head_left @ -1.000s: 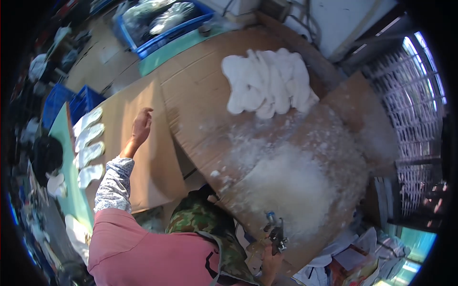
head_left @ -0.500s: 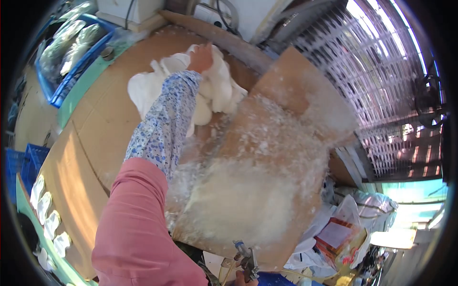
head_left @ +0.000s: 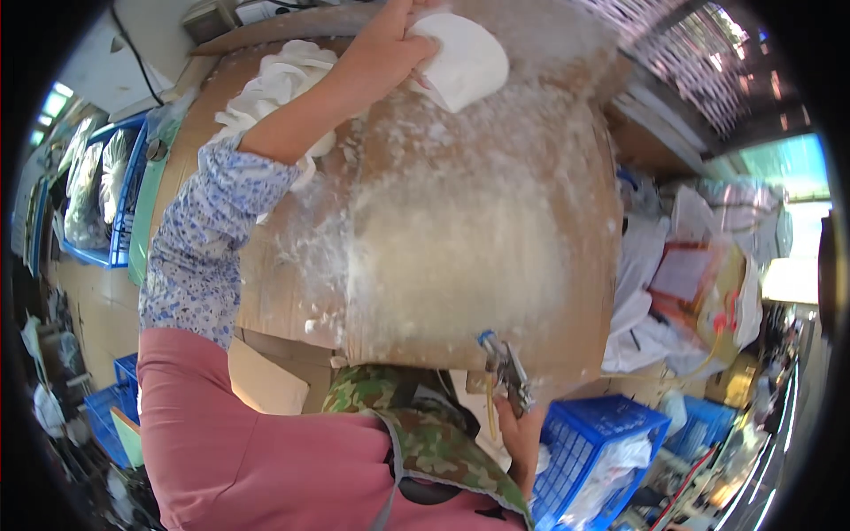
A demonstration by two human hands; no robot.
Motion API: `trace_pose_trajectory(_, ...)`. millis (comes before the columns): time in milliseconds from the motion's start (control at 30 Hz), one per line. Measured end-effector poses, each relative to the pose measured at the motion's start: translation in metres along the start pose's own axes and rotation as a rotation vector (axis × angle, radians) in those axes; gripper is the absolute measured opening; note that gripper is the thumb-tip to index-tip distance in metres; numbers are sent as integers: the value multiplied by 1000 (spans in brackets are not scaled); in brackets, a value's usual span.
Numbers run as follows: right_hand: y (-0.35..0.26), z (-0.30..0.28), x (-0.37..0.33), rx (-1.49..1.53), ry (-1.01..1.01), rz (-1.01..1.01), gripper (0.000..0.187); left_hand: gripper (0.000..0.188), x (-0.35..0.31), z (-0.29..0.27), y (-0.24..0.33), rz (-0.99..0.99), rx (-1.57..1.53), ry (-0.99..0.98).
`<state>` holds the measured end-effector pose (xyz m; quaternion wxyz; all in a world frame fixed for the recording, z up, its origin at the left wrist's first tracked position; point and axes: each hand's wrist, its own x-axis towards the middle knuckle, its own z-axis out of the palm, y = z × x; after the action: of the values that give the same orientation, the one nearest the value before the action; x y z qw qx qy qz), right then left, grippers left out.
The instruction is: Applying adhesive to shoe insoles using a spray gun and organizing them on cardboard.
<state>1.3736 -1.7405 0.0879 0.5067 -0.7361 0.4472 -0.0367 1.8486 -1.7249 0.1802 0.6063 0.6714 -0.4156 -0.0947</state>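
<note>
I see the left hand (head_left: 390, 49) gripping a white pad (head_left: 465, 62) over the far part of the cardboard (head_left: 580, 301); the right hand (head_left: 521, 429) grips a spray gun (head_left: 511, 372) by the cardboard's near edge.

From the view's middle toward 3 o'clock, a hand could pass low over the cardboard (head_left: 584, 283), up to the white plastic bags (head_left: 639, 265) crowding its edge. At 12, the left hand (head_left: 398, 42) and the white piece (head_left: 465, 60) it grips block the way. The left forearm (head_left: 310, 117) and sleeve (head_left: 199, 239) bar 9 to 11, crossing in front of the white pile (head_left: 279, 80). At 5, the spray gun (head_left: 509, 370) in the right hand (head_left: 518, 429) overlaps the near edge, beside a blue crate (head_left: 564, 451).
</note>
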Motion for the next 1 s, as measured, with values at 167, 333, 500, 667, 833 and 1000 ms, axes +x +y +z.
trace_pose_trajectory(167,9,-24,-23,20,-29,-65,27,47,-82,74,30,-241,-330,-11)
trace_pose_trajectory(333,27,-33,-36,60,-43,-86,32,44,-211,110,-35,-558,-299,160)
trace_pose_trajectory(500,26,-36,-36,71,-76,-94,34,37,-315,105,-65,-574,252,73)
trace_pose_trajectory(667,27,-34,-30,89,-74,-135,38,42,-323,99,-58,-266,806,95)
trace_pose_trajectory(833,26,-28,-23,83,-66,-111,30,60,-292,177,-66,81,858,-420)
trace_pose_trajectory(1000,35,-23,-22,136,31,-64,21,68,-291,226,-75,117,709,-403)
